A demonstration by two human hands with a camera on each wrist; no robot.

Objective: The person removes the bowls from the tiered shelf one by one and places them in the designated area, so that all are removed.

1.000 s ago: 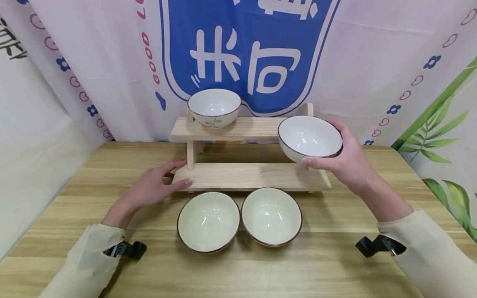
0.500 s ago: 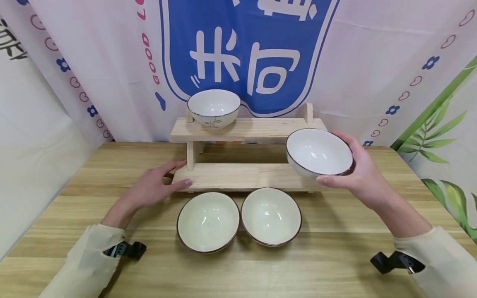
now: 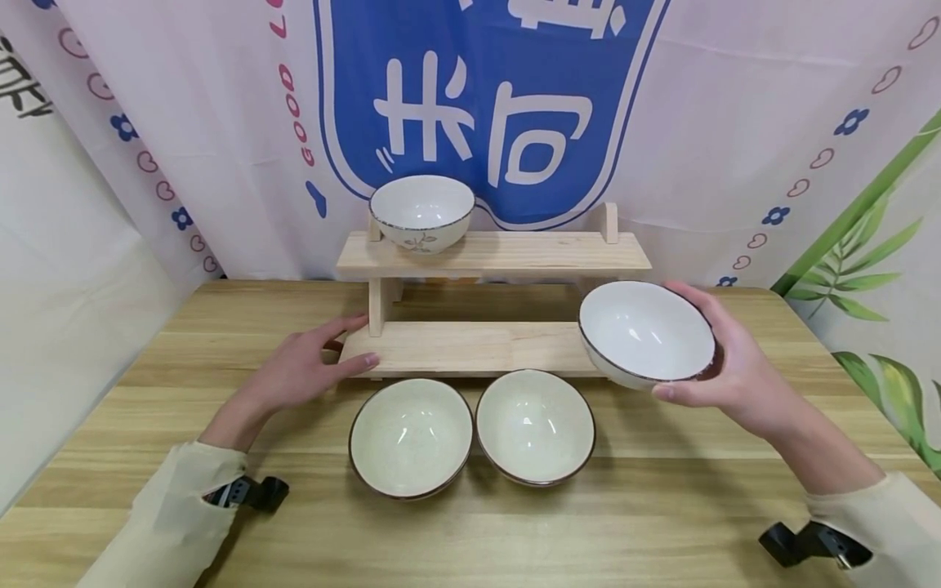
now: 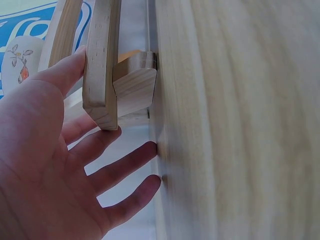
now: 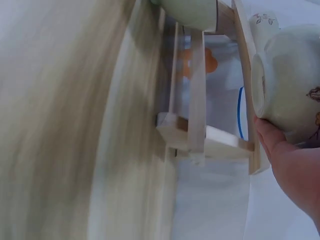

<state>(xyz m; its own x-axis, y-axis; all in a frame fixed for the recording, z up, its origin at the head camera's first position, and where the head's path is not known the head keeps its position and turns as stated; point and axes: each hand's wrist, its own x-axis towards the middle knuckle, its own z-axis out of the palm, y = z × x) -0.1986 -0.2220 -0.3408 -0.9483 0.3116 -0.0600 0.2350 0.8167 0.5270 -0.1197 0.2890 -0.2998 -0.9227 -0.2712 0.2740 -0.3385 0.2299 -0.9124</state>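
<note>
In the head view my right hand grips a white bowl with a dark rim, thumb near the rim's front and fingers at its far right side. The bowl is held tilted toward me, in front of the right end of a two-tier wooden shelf rack. At the rack's left end my left hand holds the lower board, thumb over it. The left wrist view shows the left hand's lower fingers spread toward the tabletop. A flower-patterned white bowl stands on the upper tier's left.
Two cream bowls with brown rims, a left one and a right one, stand side by side on the wooden table before the rack. A printed curtain hangs behind it.
My right hand has drawn the white bowl down and right, away from the upper tier, toward me. The left hand, the rack and the other bowls have stayed put.
</note>
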